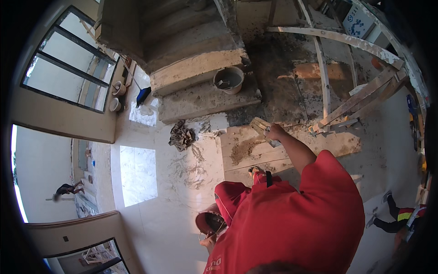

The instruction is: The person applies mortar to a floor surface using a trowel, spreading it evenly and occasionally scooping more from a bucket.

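Observation:
My right hand (pixel 274 132) reaches forward, closed around a flat, pale rectangular float (pixel 260 124), just above or on the boards; how it touches them is hard to see. Below it lie pale boards (pixel 264 153) with a patch of brown grit (pixel 242 150). Low at my left side, my left hand (pixel 209 241) grips the wire handle of a reddish bucket (pixel 200 222), which is tilted and holds something dark. A crumpled, dirty cloth (pixel 182 136) rests on the smeared tile floor beyond the bucket.
Concrete stairs (pixel 198 64) rise ahead, with a grey bucket (pixel 229 80) on a low step. Wooden scaffolding (pixel 324 73) stands at the right. A blue broom (pixel 143 96) leans at the left. Other people (pixel 69 188) are at far left and at right (pixel 397 214).

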The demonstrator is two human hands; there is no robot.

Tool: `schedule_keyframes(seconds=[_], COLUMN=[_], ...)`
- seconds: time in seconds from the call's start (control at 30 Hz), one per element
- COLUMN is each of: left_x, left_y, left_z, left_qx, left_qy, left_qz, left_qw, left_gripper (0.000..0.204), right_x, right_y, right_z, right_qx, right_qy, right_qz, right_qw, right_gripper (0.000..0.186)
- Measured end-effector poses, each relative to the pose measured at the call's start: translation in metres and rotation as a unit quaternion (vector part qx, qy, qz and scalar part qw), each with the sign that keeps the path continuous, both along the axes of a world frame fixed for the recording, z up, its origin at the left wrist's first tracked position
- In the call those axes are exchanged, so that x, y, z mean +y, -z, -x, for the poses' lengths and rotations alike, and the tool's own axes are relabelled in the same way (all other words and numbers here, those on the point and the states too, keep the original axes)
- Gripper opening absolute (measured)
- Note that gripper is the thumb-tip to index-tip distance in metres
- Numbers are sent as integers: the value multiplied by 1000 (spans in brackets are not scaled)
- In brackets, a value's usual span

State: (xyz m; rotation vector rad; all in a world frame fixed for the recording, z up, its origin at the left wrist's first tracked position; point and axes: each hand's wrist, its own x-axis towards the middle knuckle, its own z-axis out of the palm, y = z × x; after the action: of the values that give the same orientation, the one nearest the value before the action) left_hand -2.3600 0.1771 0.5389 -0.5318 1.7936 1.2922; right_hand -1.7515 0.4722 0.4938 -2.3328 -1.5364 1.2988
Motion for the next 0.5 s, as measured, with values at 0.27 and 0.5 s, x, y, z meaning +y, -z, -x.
schedule_keyframes(seconds=[0.27, 0.5], left_x=[142, 307], left_y=[25, 77], left_z=[157, 279], left_qx=[-1, -48], left_qy=[40, 133], left_qz=[-23, -51], left_qw=[999, 989], left_gripper=[33, 35], right_x=[76, -64], right_y=[24, 105], right_z=[63, 144], right_qx=[-40, -250], right_qy=[94, 12], right_qz=[-3, 267], right_qw=[995, 931], right_gripper=[91, 37])
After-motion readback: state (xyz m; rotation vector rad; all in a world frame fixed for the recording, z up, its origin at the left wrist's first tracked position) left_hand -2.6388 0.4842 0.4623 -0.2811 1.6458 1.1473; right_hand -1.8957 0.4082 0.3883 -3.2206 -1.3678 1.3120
